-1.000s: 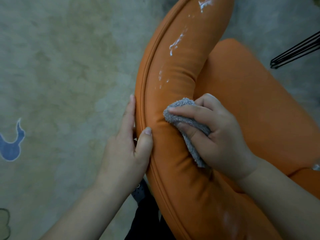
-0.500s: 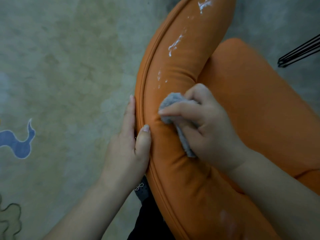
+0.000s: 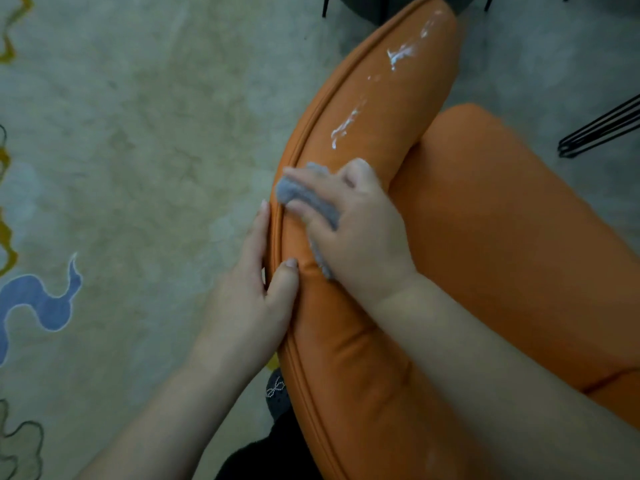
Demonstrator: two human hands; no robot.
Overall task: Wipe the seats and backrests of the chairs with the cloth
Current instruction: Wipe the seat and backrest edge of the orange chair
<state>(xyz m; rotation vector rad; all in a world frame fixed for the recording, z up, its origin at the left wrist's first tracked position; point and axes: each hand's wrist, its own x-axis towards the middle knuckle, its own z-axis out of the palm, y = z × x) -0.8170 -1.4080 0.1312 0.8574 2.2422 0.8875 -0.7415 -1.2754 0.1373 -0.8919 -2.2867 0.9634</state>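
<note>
An orange padded chair fills the right half of the view. Its curved backrest (image 3: 374, 109) runs from top centre to bottom, with the seat (image 3: 502, 244) to the right. White smears (image 3: 346, 128) streak the upper backrest. My right hand (image 3: 360, 233) presses a grey cloth (image 3: 304, 199) against the backrest's top, near the piped seam on its outer edge. My left hand (image 3: 256, 299) grips the backrest's outer edge just below, thumb on top and fingers behind it.
A pale carpet (image 3: 138, 168) with blue and yellow wavy shapes covers the floor to the left. Black wire chair legs (image 3: 599, 129) stand at the right edge. Dark furniture legs (image 3: 325, 5) show at the top. Dark clothing (image 3: 277, 452) shows at the bottom.
My right hand has slid the cloth from the inner face of the backrest outward and up to its outer seam. My left hand has kept its hold.
</note>
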